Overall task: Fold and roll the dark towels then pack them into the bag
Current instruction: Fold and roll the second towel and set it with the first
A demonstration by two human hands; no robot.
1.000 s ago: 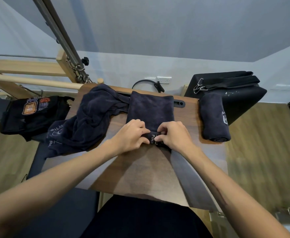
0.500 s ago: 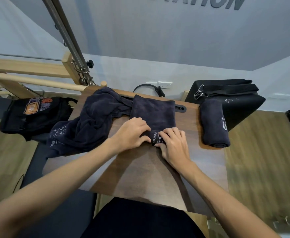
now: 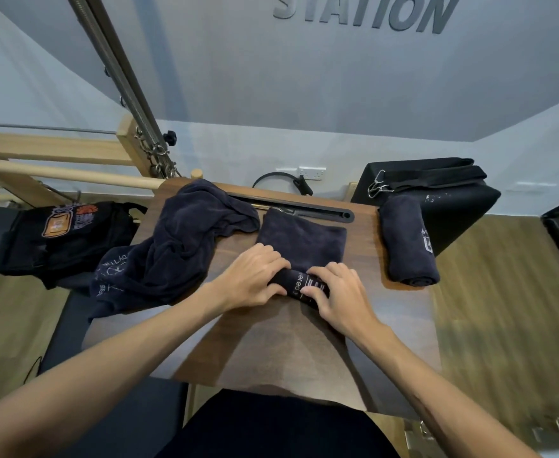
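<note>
At the far left, off the table, a black bag (image 3: 63,238) with an orange patch lay slumped, with no towel visibly packed in it. Just right of it, on the left part of the wooden table (image 3: 271,352), sat a crumpled heap of dark towel (image 3: 172,252) — not yet folded, and whether it was one towel or more I cannot tell. At the centre lay the folded towel (image 3: 301,241), flat at its far end and rolled up at its near end. The left hand (image 3: 255,276) had its fingers curled over the left end of that roll, gripping it, and the right hand (image 3: 337,292) pressed on the right end, fingertips bent down over the printed white lettering; both looked to be holding cloth, not spread wide. At the right edge of the table lay a finished rolled towel (image 3: 408,241), against a black padded box (image 3: 443,200). By my judgement the task stood well short of half done: one roll complete, one partway rolled with most of its length left to go, the heap untouched, and all packing still to come. Counted — one bag, one finished roll, one towel in hand, one heap, two hands.
</note>
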